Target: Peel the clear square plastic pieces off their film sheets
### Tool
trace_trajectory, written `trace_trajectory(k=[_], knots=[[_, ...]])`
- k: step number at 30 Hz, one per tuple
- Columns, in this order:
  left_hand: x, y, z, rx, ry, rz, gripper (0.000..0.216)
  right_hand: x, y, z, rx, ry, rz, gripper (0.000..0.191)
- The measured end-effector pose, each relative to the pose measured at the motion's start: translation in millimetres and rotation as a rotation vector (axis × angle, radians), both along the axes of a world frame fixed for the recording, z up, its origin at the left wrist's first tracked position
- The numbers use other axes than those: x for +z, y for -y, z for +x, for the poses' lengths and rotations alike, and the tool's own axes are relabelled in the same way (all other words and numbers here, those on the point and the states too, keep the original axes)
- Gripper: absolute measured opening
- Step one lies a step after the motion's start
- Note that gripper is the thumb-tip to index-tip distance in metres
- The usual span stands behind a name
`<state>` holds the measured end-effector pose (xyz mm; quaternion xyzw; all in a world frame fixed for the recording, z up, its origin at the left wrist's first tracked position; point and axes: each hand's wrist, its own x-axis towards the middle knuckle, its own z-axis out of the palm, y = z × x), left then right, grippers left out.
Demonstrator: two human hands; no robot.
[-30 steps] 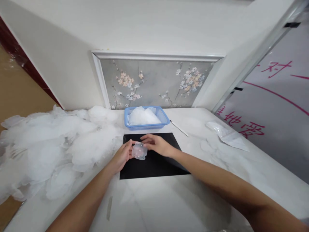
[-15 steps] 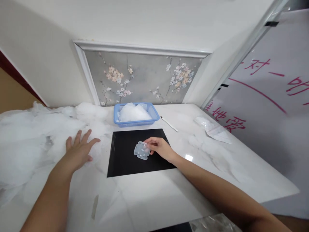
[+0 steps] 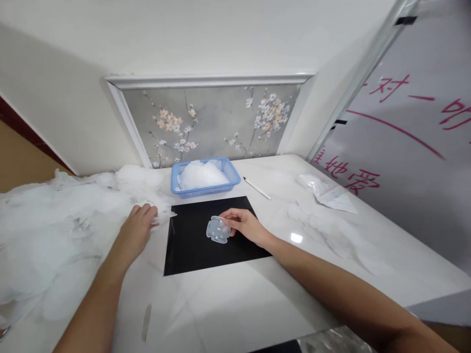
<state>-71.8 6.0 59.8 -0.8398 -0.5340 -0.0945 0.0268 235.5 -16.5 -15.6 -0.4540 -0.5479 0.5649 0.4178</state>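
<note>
My right hand (image 3: 243,225) rests on the black mat (image 3: 191,245) and pinches the edge of a small translucent plastic piece (image 3: 218,230) that lies flat on the mat. My left hand (image 3: 139,226) is at the mat's left edge, fingers curled onto a thin white translucent sheet (image 3: 162,214) at the rim of the big white pile (image 3: 55,230). Both forearms reach in from the bottom of the view.
A blue basket (image 3: 176,186) heaped with white pieces stands behind the mat. A thin white stick (image 3: 256,188) lies right of it. Clear plastic bags (image 3: 326,192) lie at the far right of the white marble table (image 3: 228,304). A flowered panel backs the wall.
My left hand left the plastic piece, reached out flat over the white pile, and has now closed on a sheet at the pile's edge. My right hand stayed on the plastic piece.
</note>
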Motion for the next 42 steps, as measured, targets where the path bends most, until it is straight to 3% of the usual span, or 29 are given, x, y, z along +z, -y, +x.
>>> trace_trajectory(k=[3,6,10,14,20,28,34,42], knots=[[-6.6,8,27,-0.048,0.029,-0.019,0.015,-0.8,-3,2,-0.030,0.010,0.011,0.031],[-16.1,19,55,-0.081,0.194,-0.076,0.008,-3.3,-5,3,-0.058,-0.003,0.016,0.031],[-29.9,30,79,-0.095,0.470,-0.401,0.022,-4.4,-7,4,-0.133,0.037,0.036,0.028],[-41.2,26,82,0.008,0.702,-0.539,0.033,-3.5,-5,5,-0.163,0.068,0.044,0.030],[-44.2,16,68,-0.031,0.947,-0.798,0.038,-6.6,-4,5,-0.127,0.051,0.060,0.029],[-48.1,18,70,0.035,1.082,-0.628,0.028,-1.8,-1,7,-0.084,-0.050,0.059,0.021],[-52.9,20,81,-0.030,0.990,-0.543,0.026,9.8,4,-12,-0.012,-0.043,0.022,0.019],[-51.6,24,79,-0.099,0.786,-0.580,0.038,-0.5,-1,-5,-0.067,-0.029,-0.029,0.021]])
